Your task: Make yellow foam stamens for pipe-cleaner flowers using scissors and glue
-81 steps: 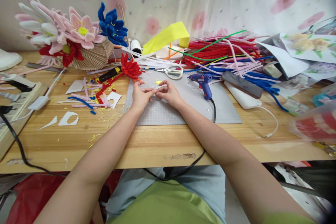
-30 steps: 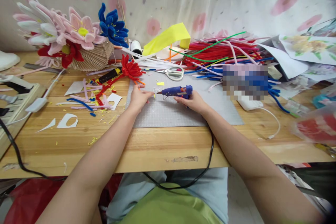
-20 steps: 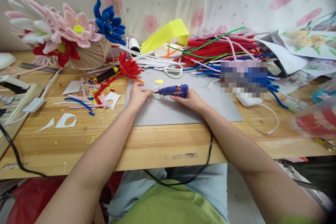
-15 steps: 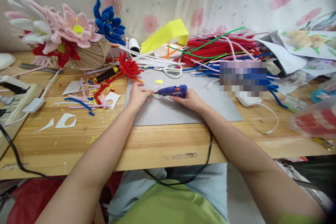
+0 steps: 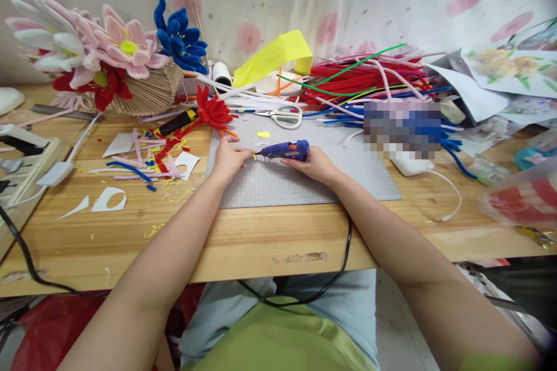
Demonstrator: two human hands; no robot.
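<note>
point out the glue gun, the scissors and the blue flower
Glue gun [image 5: 282, 150]: head view, on the blue barrel.
Scissors [image 5: 272, 114]: head view, where the blades meet the handles.
Blue flower [image 5: 180, 39]: head view, on petals near its centre.

one head-worn view, forward and down onto the nearby wooden desk [image 5: 261, 243]
</note>
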